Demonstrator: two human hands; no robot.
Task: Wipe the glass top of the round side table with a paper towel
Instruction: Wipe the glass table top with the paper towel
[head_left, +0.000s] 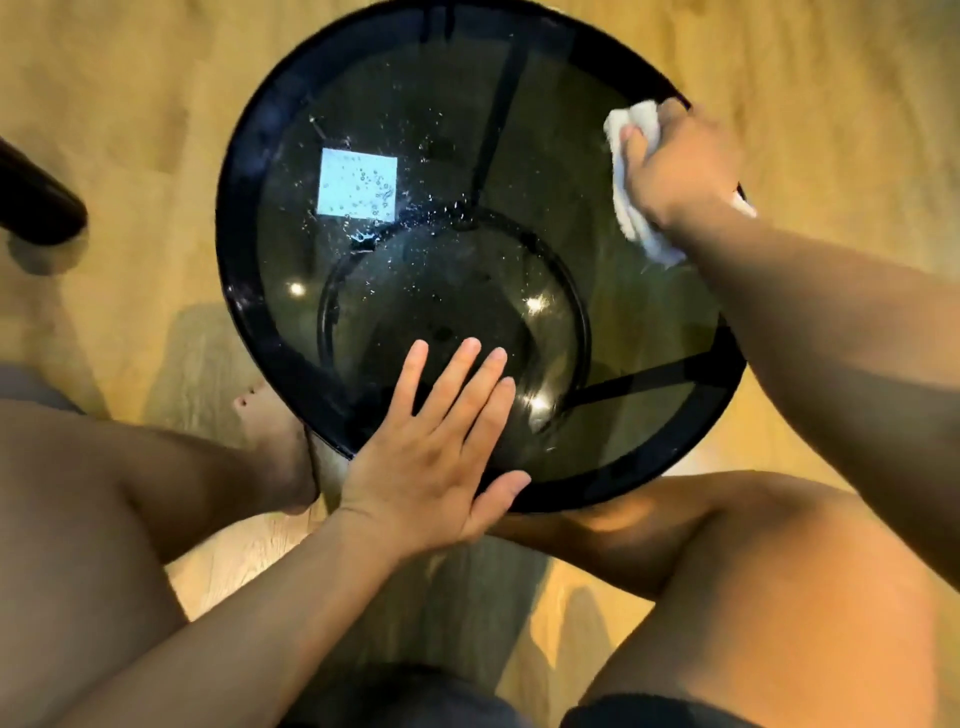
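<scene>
Pressing a crumpled white paper towel (626, 202) onto the glass top (545, 156) near its far right rim, the right hand (680, 166) has its fingers curled round the wad, which bulges out to their left. The left hand (436, 452) lies flat, its fingers (457, 379) straight and slightly spread on the near glass. Water droplets (410, 208) speckle the surface beyond those fingertips.

Warm yellow light fills the room. The dark glass top (405, 104) shows a bright square glare at ten o'clock (small round spots too). Edges bend and blur.
</scene>
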